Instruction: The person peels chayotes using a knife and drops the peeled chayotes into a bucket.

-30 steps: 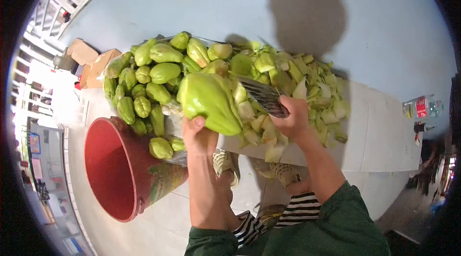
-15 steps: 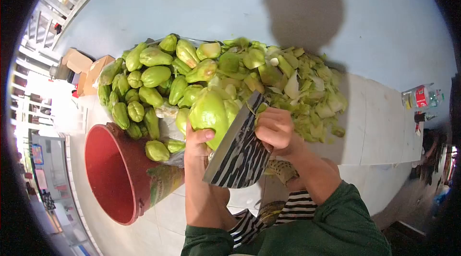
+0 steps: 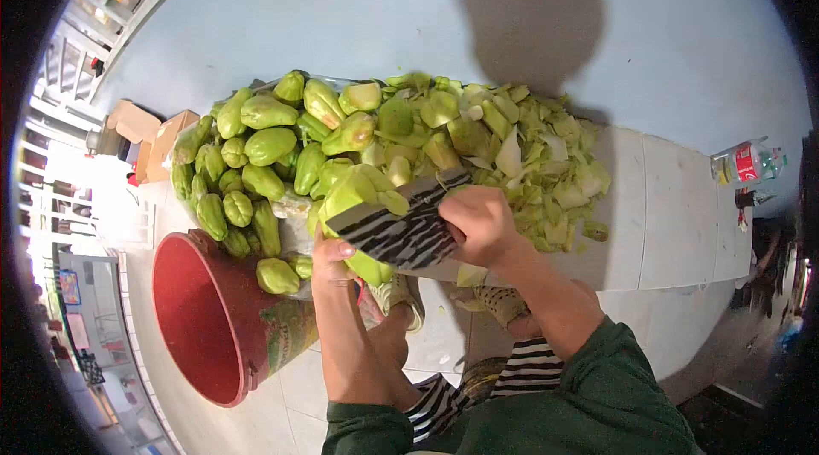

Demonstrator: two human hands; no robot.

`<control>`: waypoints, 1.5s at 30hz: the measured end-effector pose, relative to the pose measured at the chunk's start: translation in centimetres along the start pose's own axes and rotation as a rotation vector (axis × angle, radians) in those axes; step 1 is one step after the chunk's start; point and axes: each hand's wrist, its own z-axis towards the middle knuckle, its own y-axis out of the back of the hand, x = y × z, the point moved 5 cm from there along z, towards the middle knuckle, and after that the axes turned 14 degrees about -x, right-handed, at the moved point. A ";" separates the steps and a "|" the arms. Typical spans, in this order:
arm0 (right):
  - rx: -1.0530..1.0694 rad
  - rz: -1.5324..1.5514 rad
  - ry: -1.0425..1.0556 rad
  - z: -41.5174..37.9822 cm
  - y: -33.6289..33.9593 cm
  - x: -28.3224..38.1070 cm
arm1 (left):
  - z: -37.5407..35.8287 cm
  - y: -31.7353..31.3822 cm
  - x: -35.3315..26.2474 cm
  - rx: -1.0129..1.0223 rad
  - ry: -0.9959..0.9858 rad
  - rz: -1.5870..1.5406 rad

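My left hand (image 3: 331, 263) is wrapped round the lower side of a large green chayote (image 3: 348, 189), with much of its surface hidden by the blade. In my right hand (image 3: 479, 220) is a broad knife (image 3: 397, 226) with a black-and-white striped blade; its handle is mostly covered by my fingers. The blade lies across the chayote, its tip end near my left thumb. A pale green slice (image 3: 392, 202) sticks up at the blade's upper edge. Behind my hands lie whole chayotes (image 3: 271, 145) on the left and a heap of cut peelings (image 3: 567, 182) on the right.
A red bucket (image 3: 247, 331) lies tipped on its side at the left, its mouth facing left. Beyond it stands an open cardboard box (image 3: 166, 144). A plastic bottle (image 3: 746, 163) is at the far right, and a blue wall (image 3: 358, 11) rises behind the pile.
The knife has swung from a steep slant to a flatter one and moved left across the chayote. A slice now stands out from the chayote. Both hands keep their holds.
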 end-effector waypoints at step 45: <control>-0.034 0.153 0.184 -0.7 -0.3 1.2 | -0.8 -0.5 -0.3 -0.086 -0.001 0.076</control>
